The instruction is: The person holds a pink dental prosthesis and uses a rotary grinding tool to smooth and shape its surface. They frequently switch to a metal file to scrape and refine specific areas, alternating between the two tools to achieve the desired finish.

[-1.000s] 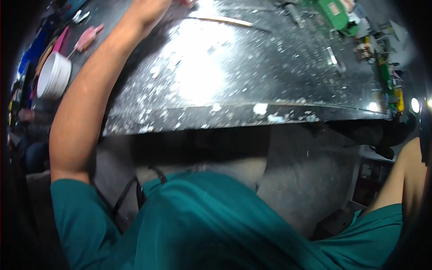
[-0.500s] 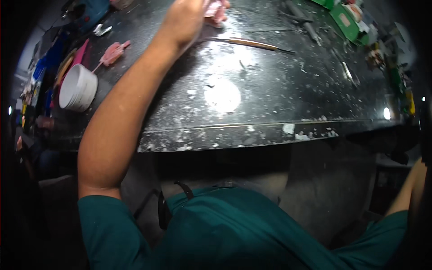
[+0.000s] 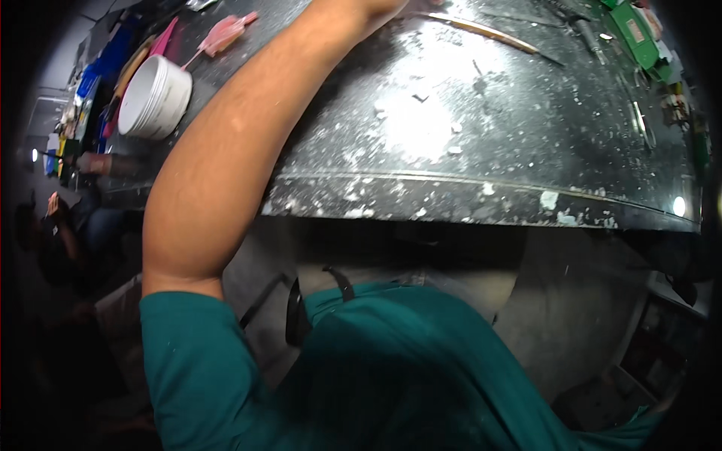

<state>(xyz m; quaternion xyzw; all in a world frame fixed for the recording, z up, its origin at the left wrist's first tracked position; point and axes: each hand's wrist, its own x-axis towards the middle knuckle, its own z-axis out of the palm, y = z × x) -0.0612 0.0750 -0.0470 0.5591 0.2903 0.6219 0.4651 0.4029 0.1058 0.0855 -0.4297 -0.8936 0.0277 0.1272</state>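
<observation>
My left arm reaches across the worktop, and my left hand (image 3: 381,7) is cut by the upper edge, so its fingers lie outside the picture. What it holds, if anything, does not show. Just right of that hand lies a slim pointed hand tool (image 3: 496,34) with a wood-coloured handle and dark tip. An irregular pink piece (image 3: 224,35) with a thin stem rests to the left of my forearm. Beside it a white round tub (image 3: 171,101) lies tilted, its mouth toward the left. My right hand is out of view; only a sleeve shows at the lower right.
The black worktop (image 3: 338,135) is speckled with white crumbs, its front edge close to my body. A green box (image 3: 634,36), a dark handled tool (image 3: 583,31) and a thin metal tool (image 3: 639,122) lie on the right. Several blue and pink items crowd the left. Another person sits far left.
The whole view has shifted, so the worktop sits higher and further right. My left hand, earlier visible with a pink piece at its fingers, is now mostly cut off. My right forearm has left view.
</observation>
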